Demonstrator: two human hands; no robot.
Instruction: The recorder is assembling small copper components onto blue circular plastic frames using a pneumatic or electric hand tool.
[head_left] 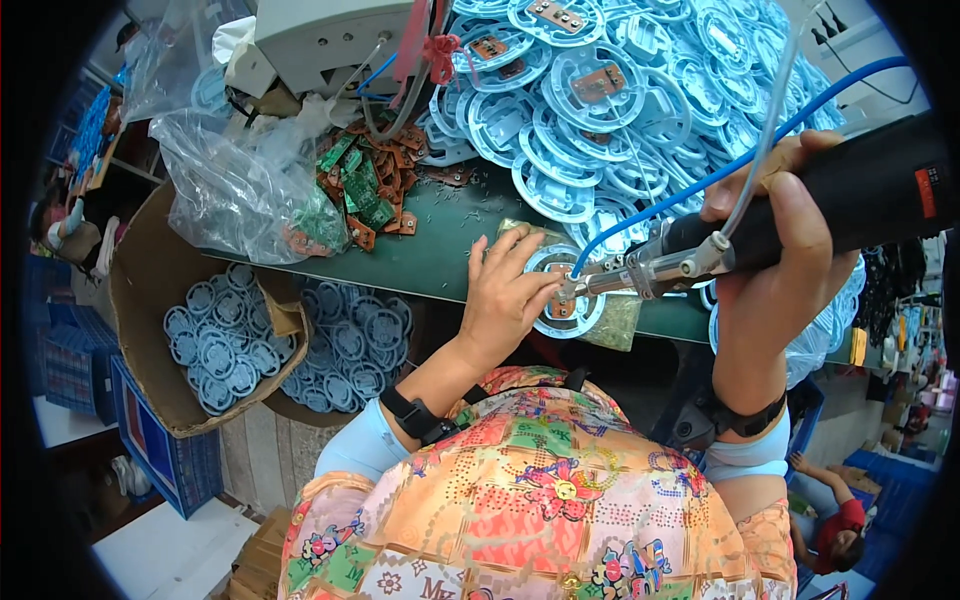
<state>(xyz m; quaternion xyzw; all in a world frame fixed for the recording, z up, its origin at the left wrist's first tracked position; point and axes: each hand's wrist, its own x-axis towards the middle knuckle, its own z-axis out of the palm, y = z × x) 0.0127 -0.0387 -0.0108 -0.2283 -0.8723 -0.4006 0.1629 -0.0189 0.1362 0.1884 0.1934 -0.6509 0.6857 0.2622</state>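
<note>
My right hand (797, 215) is closed round a black automatic screwdriver (868, 185), which lies tilted with its metal nose pointing left and down. The nose meets a round light-blue plastic part (591, 322) near the table's front edge. My left hand (497, 292) holds this part from its left side, thumb and fingers close to the screwdriver's nose. A small brown circuit board (557, 310) sits in the part, partly hidden by my fingers and the nose. Under the part lies a flat, yellowish pad (617, 322).
A large heap of light-blue parts (590, 130) covers the table's back right. Brown and green boards (370, 185) lie left, beside a clear plastic bag (235, 185). A cardboard box (140, 270) of blue parts stands lower left. A blue hose (690, 190) crosses the heap.
</note>
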